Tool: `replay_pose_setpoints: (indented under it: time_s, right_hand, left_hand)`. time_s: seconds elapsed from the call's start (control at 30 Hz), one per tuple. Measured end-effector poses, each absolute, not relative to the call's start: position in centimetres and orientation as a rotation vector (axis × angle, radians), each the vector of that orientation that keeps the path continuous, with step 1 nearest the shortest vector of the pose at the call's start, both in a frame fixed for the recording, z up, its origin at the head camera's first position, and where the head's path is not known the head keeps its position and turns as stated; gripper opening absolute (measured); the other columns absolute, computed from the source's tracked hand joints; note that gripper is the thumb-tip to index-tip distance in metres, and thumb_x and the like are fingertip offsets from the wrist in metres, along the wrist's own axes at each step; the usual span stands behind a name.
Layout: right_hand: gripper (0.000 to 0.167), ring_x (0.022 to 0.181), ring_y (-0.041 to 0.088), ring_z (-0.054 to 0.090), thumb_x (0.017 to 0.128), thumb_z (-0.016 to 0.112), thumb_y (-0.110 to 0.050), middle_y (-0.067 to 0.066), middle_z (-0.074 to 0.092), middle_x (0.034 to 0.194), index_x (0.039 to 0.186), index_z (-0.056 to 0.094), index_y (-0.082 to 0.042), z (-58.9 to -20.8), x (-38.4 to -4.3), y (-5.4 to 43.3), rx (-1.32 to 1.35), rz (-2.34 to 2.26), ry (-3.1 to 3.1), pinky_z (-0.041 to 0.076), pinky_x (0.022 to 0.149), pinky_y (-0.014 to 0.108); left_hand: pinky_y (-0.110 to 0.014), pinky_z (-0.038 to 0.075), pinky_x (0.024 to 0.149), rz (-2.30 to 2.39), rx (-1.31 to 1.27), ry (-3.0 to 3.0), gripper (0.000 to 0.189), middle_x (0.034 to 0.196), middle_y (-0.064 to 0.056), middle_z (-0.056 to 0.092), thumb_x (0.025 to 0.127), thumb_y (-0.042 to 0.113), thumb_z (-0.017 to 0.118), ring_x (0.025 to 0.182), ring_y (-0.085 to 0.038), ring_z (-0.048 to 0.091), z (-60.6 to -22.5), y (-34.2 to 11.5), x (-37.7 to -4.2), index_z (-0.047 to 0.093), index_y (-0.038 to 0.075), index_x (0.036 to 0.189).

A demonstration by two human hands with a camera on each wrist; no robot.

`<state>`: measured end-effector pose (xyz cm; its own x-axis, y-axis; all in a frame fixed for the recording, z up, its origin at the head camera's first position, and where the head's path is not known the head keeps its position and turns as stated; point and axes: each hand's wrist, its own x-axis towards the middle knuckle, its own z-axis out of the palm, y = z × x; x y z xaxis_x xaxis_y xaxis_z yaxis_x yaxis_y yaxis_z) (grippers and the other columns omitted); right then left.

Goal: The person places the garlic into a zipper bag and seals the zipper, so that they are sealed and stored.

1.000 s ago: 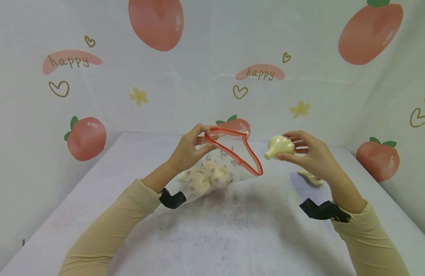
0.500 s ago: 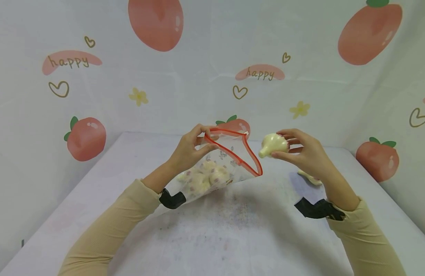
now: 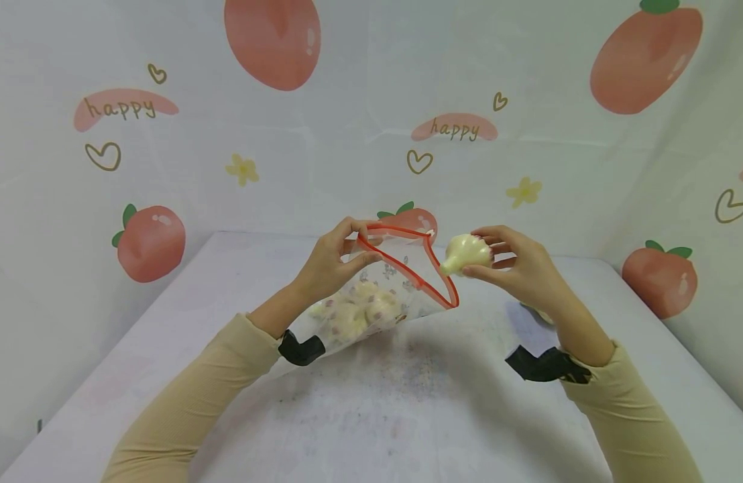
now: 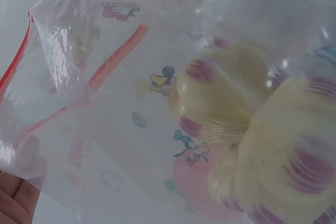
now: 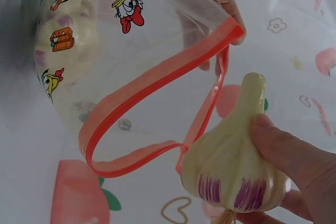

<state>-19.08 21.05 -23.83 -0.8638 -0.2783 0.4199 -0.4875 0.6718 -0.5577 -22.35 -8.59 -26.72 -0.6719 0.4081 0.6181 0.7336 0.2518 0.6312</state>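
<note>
A clear zip bag (image 3: 380,270) with cartoon prints and a red-edged mouth hangs tilted, its mouth facing right. My left hand (image 3: 328,263) pinches the bag's upper left rim between thumb and fingers. Several garlic bulbs (image 3: 355,314) lie in the bottom of the bag; in the left wrist view a purple-streaked garlic bulb (image 4: 294,156) shows through the film. Just right of the open mouth, my right hand (image 3: 522,270) holds another garlic bulb (image 3: 467,252) by its root end and side. Its stem points left at the red edge (image 5: 152,85); whether they touch I cannot tell.
Behind my right wrist, a pale object (image 3: 539,314) lies on the white-covered table (image 3: 371,416), mostly hidden. A white cloth backdrop (image 3: 347,161) with fruit prints encloses the back and sides.
My right hand has moved left with the garlic bulb, up to the bag's mouth. The pale object on the table is now more covered by the right wrist. My left hand and the bag stay still.
</note>
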Motion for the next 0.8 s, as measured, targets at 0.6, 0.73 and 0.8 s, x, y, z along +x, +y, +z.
replay_pose_setpoints:
  time_s: [0.6,0.73,0.8]
  right_hand:
    - [0.051,0.095,0.026,0.063,0.079,0.076,-0.021,0.012,0.061,0.113,0.123,0.054,-0.007,-24.1,-19.7,19.5,0.651,0.974,-2.618,0.053,0.075,0.019]
    - [0.051,0.094,0.026,0.063,0.080,0.075,-0.022,0.012,0.061,0.114,0.123,0.054,-0.007,-24.1,-19.8,19.3,0.645,0.971,-2.632,0.055,0.075,0.024]
    - [0.051,0.095,0.027,0.063,0.080,0.074,-0.023,0.013,0.060,0.114,0.124,0.053,-0.008,-24.2,-19.8,19.2,0.643,0.972,-2.638,0.055,0.074,0.025]
  left_hand:
    - [-0.031,0.054,0.082,-1.381,-1.060,-2.187,0.028,0.131,-0.018,0.053,0.083,0.006,0.068,0.106,-0.029,0.065,-26.8,-8.6,-22.3,0.043,0.001,0.095]
    - [-0.027,0.054,0.079,-1.375,-1.058,-2.190,0.029,0.131,-0.019,0.053,0.083,0.006,0.068,0.104,-0.030,0.066,-26.8,-8.6,-22.3,0.043,0.001,0.096]
    - [-0.027,0.054,0.078,-1.371,-1.057,-2.191,0.029,0.131,-0.019,0.053,0.083,0.006,0.068,0.105,-0.030,0.066,-26.8,-8.6,-22.3,0.042,0.001,0.096]
